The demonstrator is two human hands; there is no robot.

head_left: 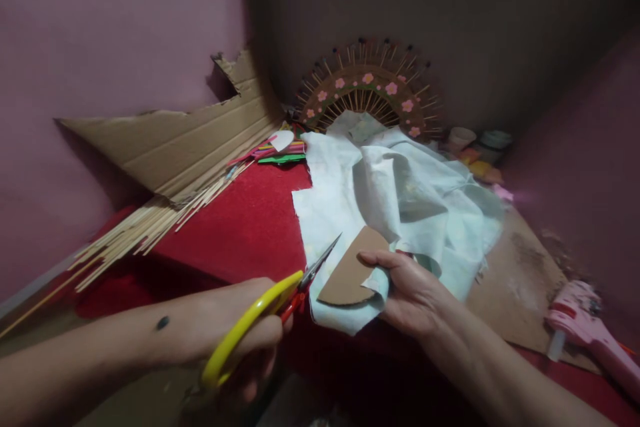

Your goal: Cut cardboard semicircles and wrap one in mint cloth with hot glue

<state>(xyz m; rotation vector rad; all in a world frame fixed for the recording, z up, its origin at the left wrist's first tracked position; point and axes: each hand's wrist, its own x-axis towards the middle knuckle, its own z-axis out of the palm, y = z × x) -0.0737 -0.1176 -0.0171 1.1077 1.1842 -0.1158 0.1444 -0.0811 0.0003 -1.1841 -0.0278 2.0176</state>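
A head-worn camera looks down at a work surface covered in red cloth (pixel 240 227). In the lower centre of the frame, the left hand (pixel 235 333) is clenched through the yellow handles of a pair of scissors (pixel 273 310). The blades point up and to the right, tips slightly parted, toward the middle of the frame.

Just right of the blade tips lies a brown cardboard piece (pixel 350 270) with a curved lower edge. It rests on a corner of pale blue-white fabric (pixel 400 193) that spreads up toward the centre right. The right hand (pixel 410 290) grasps the two together — thumb on top of the card, fingers under the cloth fold.

So the cloth edge sits directly ahead of the blades, along their long axis, between the two hands. The left hand is the nearer one to that edge.

At upper left a torn cardboard sheet (pixel 190 140) leans on the wall above thin wooden sticks (pixel 145 227). At top centre stands a flowered half-circle ornament (pixel 367 90) — spiked with sticks. A pink glue gun (pixel 585 323) lies at lower right.
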